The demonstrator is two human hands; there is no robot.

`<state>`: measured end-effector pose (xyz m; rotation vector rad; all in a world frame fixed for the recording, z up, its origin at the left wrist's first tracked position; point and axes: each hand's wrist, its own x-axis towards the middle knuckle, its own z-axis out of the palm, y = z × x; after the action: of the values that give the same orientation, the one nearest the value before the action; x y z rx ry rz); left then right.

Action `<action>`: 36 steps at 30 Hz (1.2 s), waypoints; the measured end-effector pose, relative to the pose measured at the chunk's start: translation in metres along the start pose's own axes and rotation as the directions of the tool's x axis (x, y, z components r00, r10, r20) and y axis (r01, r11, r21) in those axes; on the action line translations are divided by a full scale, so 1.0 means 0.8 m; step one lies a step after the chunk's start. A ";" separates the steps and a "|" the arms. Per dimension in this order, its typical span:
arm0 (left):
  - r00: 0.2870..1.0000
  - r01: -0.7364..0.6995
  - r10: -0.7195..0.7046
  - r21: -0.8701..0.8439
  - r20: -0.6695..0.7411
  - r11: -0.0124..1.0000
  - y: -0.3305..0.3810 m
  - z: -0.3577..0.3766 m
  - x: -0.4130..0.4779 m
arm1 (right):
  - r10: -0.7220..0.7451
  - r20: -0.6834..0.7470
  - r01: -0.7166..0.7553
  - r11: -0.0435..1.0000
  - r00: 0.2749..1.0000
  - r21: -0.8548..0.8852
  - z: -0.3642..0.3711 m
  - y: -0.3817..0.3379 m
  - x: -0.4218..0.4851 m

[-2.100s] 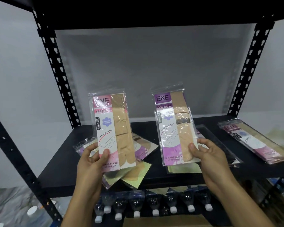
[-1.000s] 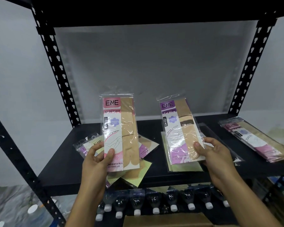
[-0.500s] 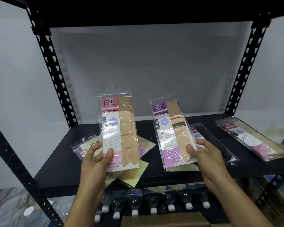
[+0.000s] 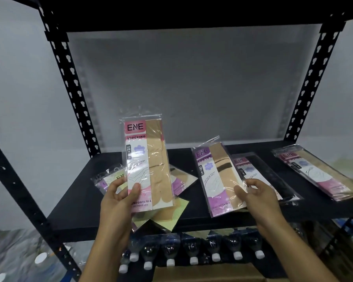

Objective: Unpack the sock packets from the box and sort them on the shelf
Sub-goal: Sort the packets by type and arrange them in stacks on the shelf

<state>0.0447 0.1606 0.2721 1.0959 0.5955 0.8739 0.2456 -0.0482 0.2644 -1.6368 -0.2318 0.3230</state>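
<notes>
2 packets — pink one upright in left hand, purple one under right hand.

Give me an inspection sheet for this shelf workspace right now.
Surface: black shelf, packets in separate piles.
Job's things: pink packet held upright; purple packet tilted low over the middle pile; black-sock packet beside it; left pile; right pile.
Clutter: nothing seen on the shelf.
Grippers: left hand grips the pink packet; right hand pinches the purple packet.
Cables: nothing seen.
Surroundings: bottles below, cardboard, grey wall.
</notes>
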 end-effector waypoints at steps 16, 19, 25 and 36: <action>1.000 -0.002 0.002 0.000 -0.011 1.000 0.001 -0.006 0.002 | -0.011 0.057 0.017 0.995 0.998 -0.103 0.023 0.006 -0.006; 1.000 -0.001 0.001 0.000 -0.013 1.000 0.002 -0.008 0.001 | -0.008 0.063 0.015 0.993 0.998 -0.114 0.028 0.007 -0.008; 1.000 -0.005 0.005 -0.010 -0.024 1.000 0.003 -0.012 0.000 | -0.028 0.082 0.037 0.993 0.996 -0.115 0.041 0.007 -0.012; 0.999 -0.022 0.022 -0.022 -0.028 1.000 0.005 -0.026 0.003 | 0.001 0.036 0.004 0.990 0.999 -0.138 0.070 0.012 -0.002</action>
<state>0.0286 0.1737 0.2680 1.0733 0.5962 0.9140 0.2245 0.0025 0.2510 -1.7682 -0.2876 0.3421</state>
